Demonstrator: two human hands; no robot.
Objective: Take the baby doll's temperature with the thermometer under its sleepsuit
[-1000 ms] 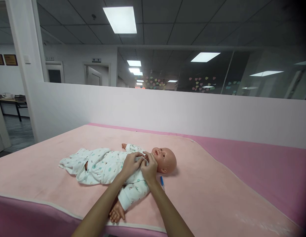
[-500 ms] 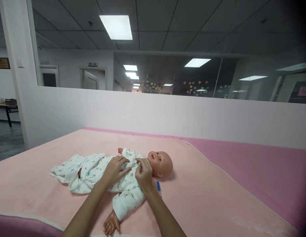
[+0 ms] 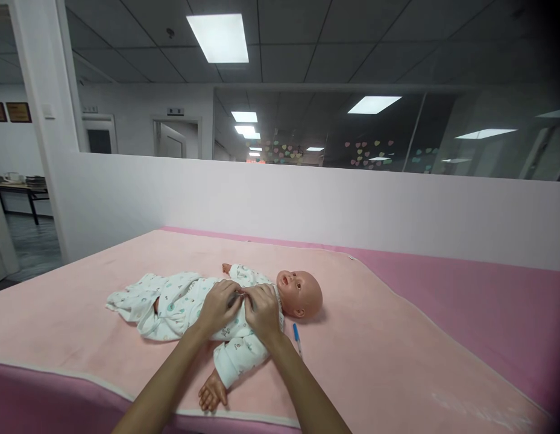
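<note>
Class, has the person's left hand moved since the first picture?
Yes: the left hand has shifted away from the doll's head, toward picture left.

Rm R of doll's head (image 3: 304, 293); blue-tipped stick (image 3: 296, 334) in way nr it, wall (image 3: 280, 202) blocks bk.

Soft indoor light under a dim ceiling (image 3: 289, 62)
A ceiling light (image 3: 217, 38) glares white above and beyond the fingers (image 3: 258, 293); smaller lights (image 3: 374, 105) shine farther back. Right of the fingers, faint shadow (image 3: 324, 314) edges the doll's head (image 3: 303, 295); the far right edge is dark.
</note>
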